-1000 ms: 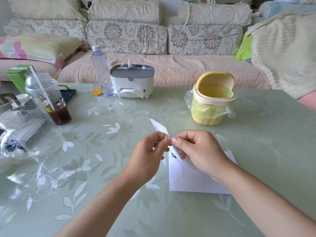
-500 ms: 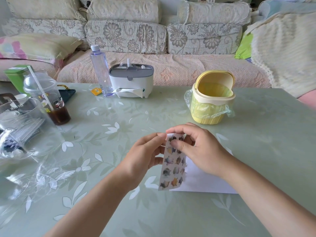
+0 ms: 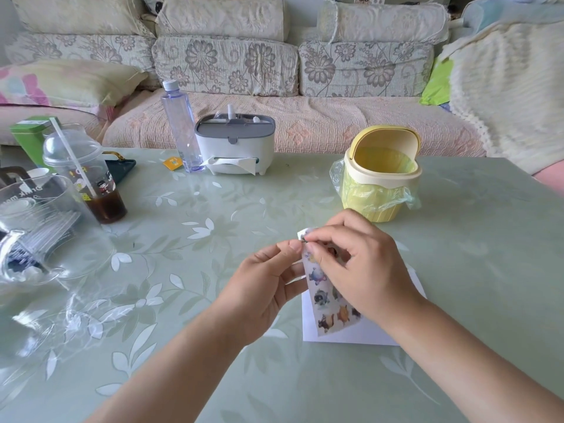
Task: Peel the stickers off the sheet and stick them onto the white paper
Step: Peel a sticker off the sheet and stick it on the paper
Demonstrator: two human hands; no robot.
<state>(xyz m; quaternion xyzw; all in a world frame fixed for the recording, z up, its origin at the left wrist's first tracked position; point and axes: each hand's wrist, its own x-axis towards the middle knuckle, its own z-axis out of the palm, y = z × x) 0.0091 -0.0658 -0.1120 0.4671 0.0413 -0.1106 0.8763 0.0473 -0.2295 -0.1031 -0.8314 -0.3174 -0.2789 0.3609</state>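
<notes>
A narrow sticker sheet (image 3: 324, 300) printed with small cartoon animals hangs above the table, face toward me. My left hand (image 3: 265, 288) pinches its upper left edge between thumb and fingers. My right hand (image 3: 357, 267) covers the sheet's upper right part, its thumb and forefinger pinching a curled bit at the top corner. Under the sheet lies the white paper (image 3: 345, 334), flat on the table and partly hidden by my right hand and forearm.
A yellow mini bin (image 3: 381, 175) with a plastic liner stands just beyond my hands. A tissue box (image 3: 235, 145) and a water bottle (image 3: 180, 123) sit at the far edge. A lidded drink cup (image 3: 88, 178) and clear plastic packaging (image 3: 39, 236) crowd the left side.
The sheet turned from edge-on to facing me and now hangs lower. My right fingers moved to its top corner, which now curls up.
</notes>
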